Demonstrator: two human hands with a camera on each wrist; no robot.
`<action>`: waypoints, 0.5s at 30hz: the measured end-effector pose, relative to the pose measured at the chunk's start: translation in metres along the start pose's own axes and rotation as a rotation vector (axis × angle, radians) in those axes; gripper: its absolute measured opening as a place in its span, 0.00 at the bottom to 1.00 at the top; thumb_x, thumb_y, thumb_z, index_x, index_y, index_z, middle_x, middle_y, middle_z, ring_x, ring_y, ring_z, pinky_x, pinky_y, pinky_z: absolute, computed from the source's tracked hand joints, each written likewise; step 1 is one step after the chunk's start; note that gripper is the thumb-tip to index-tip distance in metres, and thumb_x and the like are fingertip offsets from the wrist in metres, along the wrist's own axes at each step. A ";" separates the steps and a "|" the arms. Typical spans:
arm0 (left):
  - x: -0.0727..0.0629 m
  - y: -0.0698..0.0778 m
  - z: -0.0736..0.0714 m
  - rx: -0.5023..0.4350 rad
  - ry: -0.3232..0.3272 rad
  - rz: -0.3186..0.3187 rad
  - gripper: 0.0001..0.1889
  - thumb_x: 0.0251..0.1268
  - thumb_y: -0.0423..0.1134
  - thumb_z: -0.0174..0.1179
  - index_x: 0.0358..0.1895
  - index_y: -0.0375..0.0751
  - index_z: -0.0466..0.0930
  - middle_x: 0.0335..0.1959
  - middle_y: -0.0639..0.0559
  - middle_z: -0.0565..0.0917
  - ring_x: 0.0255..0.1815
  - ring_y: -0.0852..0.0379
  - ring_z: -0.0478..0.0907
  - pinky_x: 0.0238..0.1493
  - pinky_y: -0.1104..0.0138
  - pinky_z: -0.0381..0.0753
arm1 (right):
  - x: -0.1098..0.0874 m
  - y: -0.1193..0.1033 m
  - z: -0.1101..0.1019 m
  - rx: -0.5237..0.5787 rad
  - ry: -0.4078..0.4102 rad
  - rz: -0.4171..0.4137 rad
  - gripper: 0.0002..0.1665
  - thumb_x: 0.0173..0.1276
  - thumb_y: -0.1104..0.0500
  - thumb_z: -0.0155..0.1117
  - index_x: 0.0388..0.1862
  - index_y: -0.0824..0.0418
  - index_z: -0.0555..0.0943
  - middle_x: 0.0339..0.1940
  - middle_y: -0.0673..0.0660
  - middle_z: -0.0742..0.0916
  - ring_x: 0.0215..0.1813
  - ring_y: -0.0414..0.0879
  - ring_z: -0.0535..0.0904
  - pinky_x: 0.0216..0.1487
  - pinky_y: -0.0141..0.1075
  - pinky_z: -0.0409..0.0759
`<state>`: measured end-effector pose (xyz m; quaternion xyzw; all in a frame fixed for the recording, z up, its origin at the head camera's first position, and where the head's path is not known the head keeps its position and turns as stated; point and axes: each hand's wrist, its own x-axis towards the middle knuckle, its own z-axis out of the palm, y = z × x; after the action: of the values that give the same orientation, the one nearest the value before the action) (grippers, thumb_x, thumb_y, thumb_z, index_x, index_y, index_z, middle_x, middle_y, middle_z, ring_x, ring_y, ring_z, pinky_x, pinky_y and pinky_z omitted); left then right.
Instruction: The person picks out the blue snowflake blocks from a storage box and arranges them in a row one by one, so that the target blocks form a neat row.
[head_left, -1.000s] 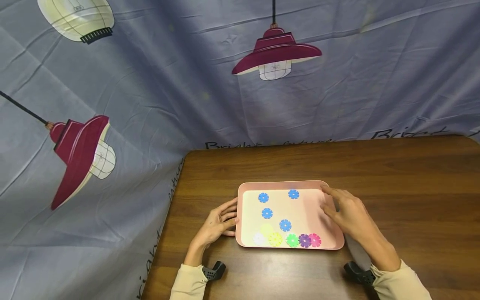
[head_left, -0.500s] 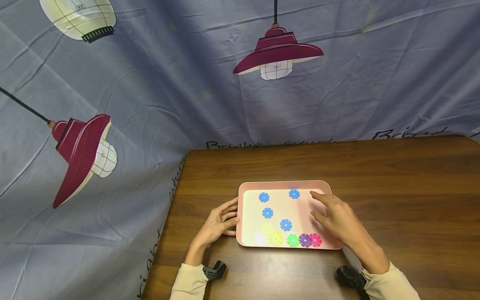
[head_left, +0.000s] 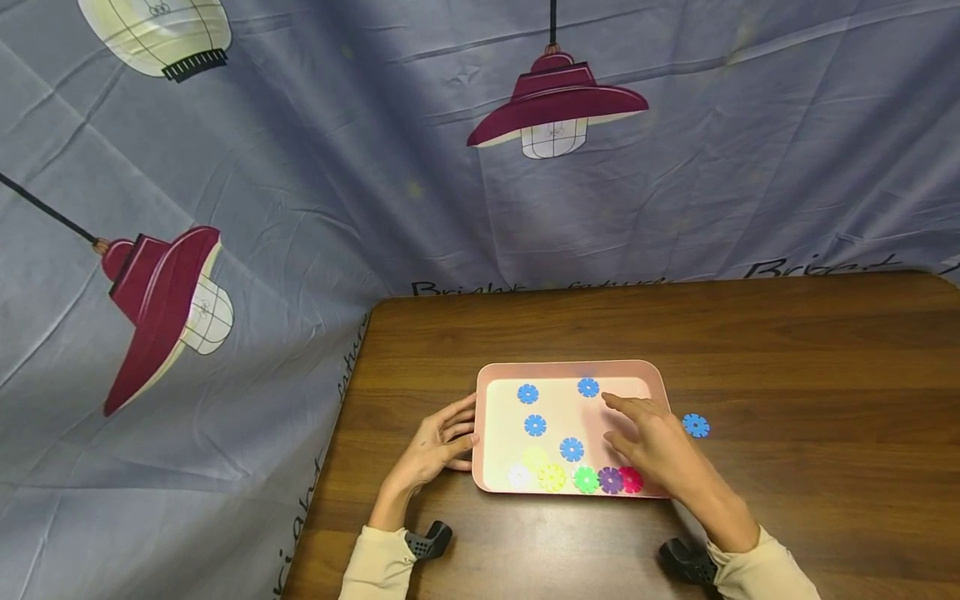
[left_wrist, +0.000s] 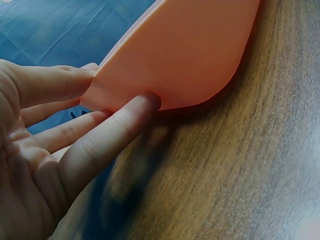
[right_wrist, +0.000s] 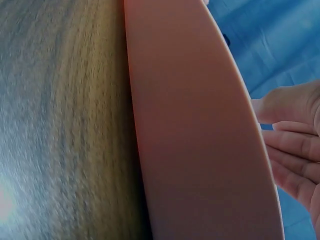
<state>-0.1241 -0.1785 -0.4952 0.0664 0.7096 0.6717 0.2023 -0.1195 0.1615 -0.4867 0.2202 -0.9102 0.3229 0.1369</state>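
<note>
A shallow pink tray lies on the wooden table. In it are notched plastic snowflake discs: several blue ones, such as the blue disc, spread across the floor, and a row along the near edge with a yellow disc, a green disc, a purple disc and a pink disc. My left hand touches the tray's left side, fingers nearly straight against the outer wall. Over the tray's right part, my right hand hovers with thumb and fingers apart, nothing between them.
One more blue disc lies on the table just right of the tray, beside my right hand. A grey-blue curtain printed with lamps hangs behind the table and along its left.
My right hand has moved left from the tray's right rim to over its inside, uncovering the blue disc on the table. My left hand and the discs have stayed put.
</note>
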 end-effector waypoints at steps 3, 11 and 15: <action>0.000 0.000 0.000 -0.005 0.000 -0.002 0.34 0.68 0.25 0.58 0.76 0.36 0.57 0.67 0.30 0.68 0.63 0.36 0.71 0.36 0.52 0.87 | 0.000 -0.002 0.003 0.013 -0.013 -0.008 0.32 0.48 0.69 0.79 0.55 0.70 0.81 0.47 0.65 0.87 0.50 0.61 0.82 0.52 0.56 0.80; 0.000 0.000 0.000 -0.009 -0.010 0.002 0.34 0.69 0.25 0.58 0.76 0.35 0.57 0.67 0.29 0.67 0.63 0.34 0.70 0.36 0.51 0.87 | -0.002 -0.010 0.013 0.048 -0.018 0.002 0.32 0.48 0.69 0.79 0.55 0.70 0.82 0.47 0.63 0.87 0.51 0.59 0.83 0.53 0.54 0.80; 0.000 0.001 -0.001 -0.008 -0.018 0.006 0.34 0.68 0.25 0.58 0.76 0.34 0.56 0.67 0.28 0.66 0.63 0.34 0.70 0.37 0.50 0.87 | -0.002 -0.015 0.015 0.054 -0.052 0.034 0.31 0.50 0.68 0.78 0.56 0.69 0.82 0.49 0.62 0.87 0.53 0.59 0.82 0.54 0.54 0.80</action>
<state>-0.1245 -0.1796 -0.4944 0.0735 0.7048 0.6745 0.2069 -0.1120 0.1421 -0.4916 0.2166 -0.9081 0.3439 0.1014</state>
